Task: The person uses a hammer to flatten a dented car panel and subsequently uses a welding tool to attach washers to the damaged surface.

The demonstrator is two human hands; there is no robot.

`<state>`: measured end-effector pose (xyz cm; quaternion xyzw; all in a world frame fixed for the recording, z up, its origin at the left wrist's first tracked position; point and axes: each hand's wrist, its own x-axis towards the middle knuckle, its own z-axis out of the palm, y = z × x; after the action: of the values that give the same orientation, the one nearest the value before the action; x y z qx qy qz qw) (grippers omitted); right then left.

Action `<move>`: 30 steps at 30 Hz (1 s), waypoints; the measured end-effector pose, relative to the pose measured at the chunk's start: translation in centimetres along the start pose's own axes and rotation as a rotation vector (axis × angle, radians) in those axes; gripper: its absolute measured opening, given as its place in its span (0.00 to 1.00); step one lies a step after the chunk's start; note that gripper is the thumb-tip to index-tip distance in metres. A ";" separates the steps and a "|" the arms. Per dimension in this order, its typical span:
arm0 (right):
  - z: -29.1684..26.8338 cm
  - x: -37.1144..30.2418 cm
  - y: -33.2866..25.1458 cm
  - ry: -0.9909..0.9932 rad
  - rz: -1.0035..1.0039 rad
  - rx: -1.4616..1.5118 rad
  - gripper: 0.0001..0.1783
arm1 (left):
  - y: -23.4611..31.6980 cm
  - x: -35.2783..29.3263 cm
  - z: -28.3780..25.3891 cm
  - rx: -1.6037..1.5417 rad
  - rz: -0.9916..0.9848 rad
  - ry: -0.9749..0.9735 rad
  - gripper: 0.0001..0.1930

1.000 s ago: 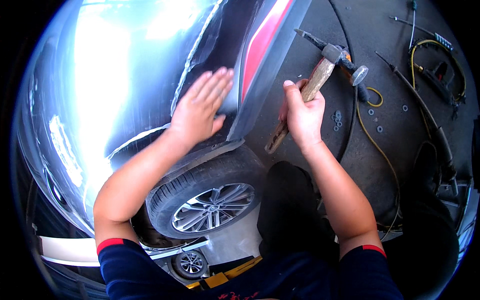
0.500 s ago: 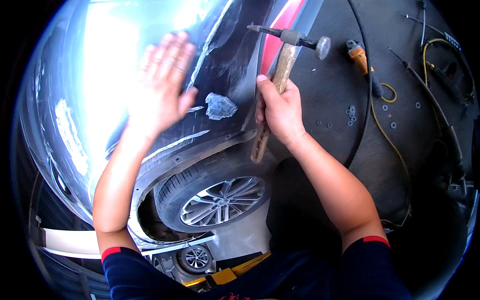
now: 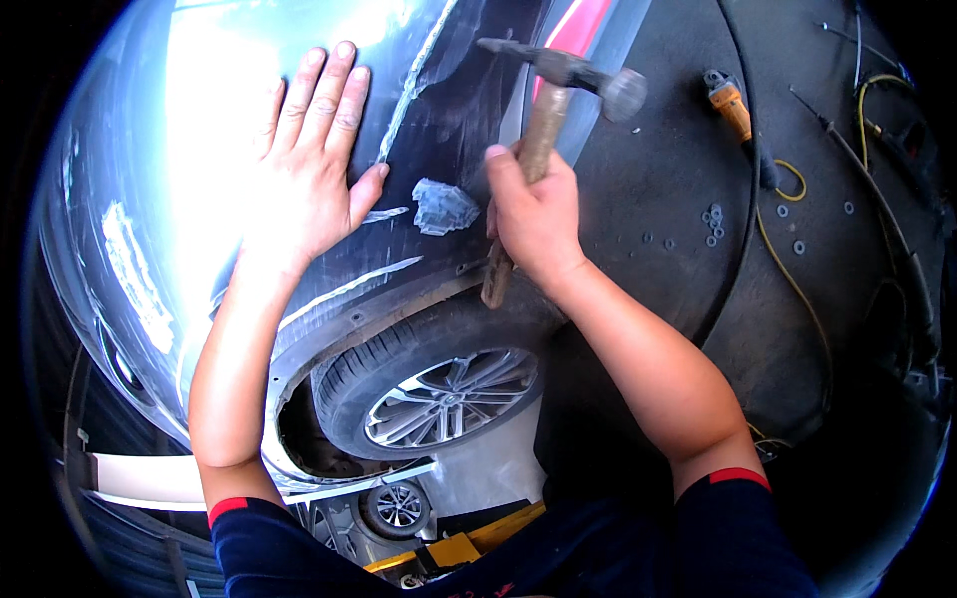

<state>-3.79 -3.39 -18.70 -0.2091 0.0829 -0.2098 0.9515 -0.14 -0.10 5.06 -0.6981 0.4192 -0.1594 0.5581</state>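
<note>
workshop floor (image 3: 628,299), dark grey, ran down the right of the view. on it lay an orange and black power tool (image 3: 733,112), a black hose (image 3: 748,169) bowing past it, a thin yellow cable (image 3: 795,284) and a scatter of small grey washers (image 3: 713,227), some bunched, some apart. far right edge was dim, details hard to make out.

left and centre: dark car panel (image 3: 469,135), strong glare on its left part. marks noted on it: 1 long pale streak (image 3: 414,88), 1 rough grey-blue patch (image 3: 444,207) above the wheel arch. red lamp (image 3: 578,28) at the top. below the arch, 1 tyre (image 3: 349,384) around a silver spoked rim (image 3: 449,401); a 2nd wheel (image 3: 398,506) farther down, near a yellow bar (image 3: 464,548).

left hand (image 3: 314,189) was open, palm down against the panel, fingers slightly spread toward the top, thumb out to the right near the streak's lower end.

right hand (image 3: 538,214) was closed around the wooden handle of a hammer (image 3: 544,128), just right of the patch. handle tilted, butt below the fist; head above it, pointed end left, round face right, slightly blurred. could not tell whether the head touched anything.
</note>
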 end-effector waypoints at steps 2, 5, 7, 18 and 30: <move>0.3 -0.3 -0.5 0.082 -0.056 0.037 0.13 | -0.2 -0.2 0.2 -0.004 -0.010 0.009 0.45; 0.3 -0.1 0.0 0.124 -0.091 0.065 0.13 | -0.1 0.2 -0.1 -0.010 -0.007 0.012 0.45; 0.7 0.1 -0.5 0.047 0.112 0.014 0.13 | -0.1 0.0 -0.1 -0.002 0.005 -0.002 0.45; 0.9 1.3 -2.0 0.191 -0.032 0.126 0.14 | 0.1 0.1 -0.2 -0.017 0.004 0.000 0.46; -0.1 2.8 -2.8 0.108 0.019 0.123 0.13 | 0.0 0.2 -0.1 -0.024 -0.005 0.000 0.47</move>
<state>-2.30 -6.94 -17.79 -0.1379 0.1229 -0.2164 0.9587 -0.05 -0.36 5.06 -0.7059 0.4194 -0.1555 0.5492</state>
